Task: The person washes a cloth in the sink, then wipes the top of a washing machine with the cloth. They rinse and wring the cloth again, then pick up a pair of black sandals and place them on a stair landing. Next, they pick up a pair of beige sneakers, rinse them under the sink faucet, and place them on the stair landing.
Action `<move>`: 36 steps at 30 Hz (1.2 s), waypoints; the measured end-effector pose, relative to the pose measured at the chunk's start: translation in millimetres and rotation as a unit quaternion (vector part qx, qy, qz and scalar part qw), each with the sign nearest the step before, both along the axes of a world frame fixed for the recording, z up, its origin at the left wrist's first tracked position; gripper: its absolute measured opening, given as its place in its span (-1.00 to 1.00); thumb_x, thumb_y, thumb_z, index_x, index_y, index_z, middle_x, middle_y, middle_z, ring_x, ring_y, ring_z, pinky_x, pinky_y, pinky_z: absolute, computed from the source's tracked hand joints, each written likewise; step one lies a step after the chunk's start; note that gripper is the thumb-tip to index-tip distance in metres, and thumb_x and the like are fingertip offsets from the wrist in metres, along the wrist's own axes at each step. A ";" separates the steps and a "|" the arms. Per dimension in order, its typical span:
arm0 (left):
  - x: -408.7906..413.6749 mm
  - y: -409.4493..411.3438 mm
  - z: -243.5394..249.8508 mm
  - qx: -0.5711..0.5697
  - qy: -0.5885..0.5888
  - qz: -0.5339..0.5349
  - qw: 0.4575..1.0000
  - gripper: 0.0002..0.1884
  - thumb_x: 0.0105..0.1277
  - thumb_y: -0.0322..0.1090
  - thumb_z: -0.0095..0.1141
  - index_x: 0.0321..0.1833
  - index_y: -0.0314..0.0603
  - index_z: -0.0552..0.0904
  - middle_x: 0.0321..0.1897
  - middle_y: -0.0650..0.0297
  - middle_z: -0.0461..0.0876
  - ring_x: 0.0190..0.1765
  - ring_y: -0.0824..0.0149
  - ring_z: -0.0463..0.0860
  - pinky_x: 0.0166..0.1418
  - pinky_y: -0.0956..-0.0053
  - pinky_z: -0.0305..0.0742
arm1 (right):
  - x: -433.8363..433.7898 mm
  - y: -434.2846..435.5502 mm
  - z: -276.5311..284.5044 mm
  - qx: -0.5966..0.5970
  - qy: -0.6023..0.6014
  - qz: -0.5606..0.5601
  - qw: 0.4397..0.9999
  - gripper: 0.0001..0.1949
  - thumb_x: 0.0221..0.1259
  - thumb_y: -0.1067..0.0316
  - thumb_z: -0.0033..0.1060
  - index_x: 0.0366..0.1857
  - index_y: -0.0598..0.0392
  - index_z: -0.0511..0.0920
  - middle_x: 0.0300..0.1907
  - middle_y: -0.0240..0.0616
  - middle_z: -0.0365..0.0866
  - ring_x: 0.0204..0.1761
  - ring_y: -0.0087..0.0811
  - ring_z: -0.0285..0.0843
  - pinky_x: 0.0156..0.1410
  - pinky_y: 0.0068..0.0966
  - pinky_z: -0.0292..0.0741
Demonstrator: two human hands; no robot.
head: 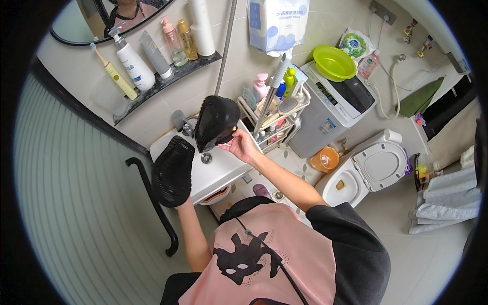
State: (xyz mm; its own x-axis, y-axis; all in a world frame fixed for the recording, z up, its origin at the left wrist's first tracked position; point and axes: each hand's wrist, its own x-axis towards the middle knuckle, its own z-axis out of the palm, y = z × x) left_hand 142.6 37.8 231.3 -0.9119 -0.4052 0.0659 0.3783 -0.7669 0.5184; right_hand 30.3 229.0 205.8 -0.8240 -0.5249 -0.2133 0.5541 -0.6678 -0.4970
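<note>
A black ridged slipper (173, 171) is over the left part of the white washbasin (225, 171), its ridged sole side facing up. My left hand (184, 203) holds it from underneath, and all but the wrist is hidden by it. Beside it a second black slipper (216, 122) is raised near the chrome faucet (188, 129). My right hand (243, 146) grips its near right edge, fingers partly behind it. A small yellow spot shows on that slipper by my fingertips. The basin's round drain (206, 158) lies below and between the two slippers.
A wall shelf (171, 78) carries several bottles and an electric toothbrush (114, 76). To the right stand a storage cart (284, 118), a mop-like pole (272, 89), a washing machine (320, 110) with a green basin (334, 64), and a toilet (383, 164). A black handle (154, 202) juts out at left.
</note>
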 end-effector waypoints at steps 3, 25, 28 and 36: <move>1.6 -16.0 -14.0 0.078 -0.036 -0.012 0.996 -0.61 0.26 -0.25 -0.23 0.05 -0.30 0.48 0.08 0.02 0.45 0.15 0.00 0.40 0.26 0.09 0.25 | 5.1 -0.9 -26.2 0.007 -0.038 0.030 0.999 -0.72 -0.09 0.35 -0.19 -0.26 0.13 0.45 -0.23 -0.19 0.58 -0.19 -0.27 0.53 0.05 -0.23 0.43; 12.9 -5.6 -48.8 0.117 -0.062 0.062 0.989 -0.49 0.24 -0.05 -0.21 0.09 -0.31 0.44 0.04 0.00 0.47 0.10 0.01 0.44 0.22 0.07 0.32 | 20.4 10.7 -31.2 0.055 -0.032 -0.103 0.993 -0.80 0.08 0.36 -0.24 -0.32 0.13 0.46 -0.23 -0.23 0.56 -0.14 -0.38 0.50 0.03 -0.37 0.44; 28.4 4.3 -40.5 0.349 -0.240 0.184 0.887 -0.54 0.04 -0.31 -0.21 0.03 -0.35 0.45 0.10 0.01 0.41 0.18 0.01 0.35 0.29 -0.01 0.18 | 28.6 20.1 -39.4 0.079 0.013 -0.020 0.997 -0.82 0.03 0.34 -0.20 -0.32 0.10 0.43 -0.23 -0.24 0.54 -0.16 -0.33 0.48 -0.05 -0.27 0.43; 65.6 66.0 -31.4 0.232 -0.107 0.115 0.960 -0.59 0.02 -0.37 -0.12 -0.02 -0.34 0.43 -0.01 0.04 0.47 0.17 0.11 0.36 0.30 0.05 0.08 | 44.7 27.2 -20.1 0.045 -0.041 0.031 0.998 -0.88 -0.07 0.56 -0.12 -0.65 0.05 0.32 -0.60 -0.38 0.33 -0.52 -0.54 0.34 0.05 0.22 0.39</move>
State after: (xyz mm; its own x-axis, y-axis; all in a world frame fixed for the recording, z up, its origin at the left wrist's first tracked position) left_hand 208.2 103.7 199.9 -0.7670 -0.5386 -0.3487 0.4886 -0.8425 0.2267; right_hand 75.0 256.2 185.7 -0.7684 -0.5504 -0.3266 0.6342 -0.5860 -0.5044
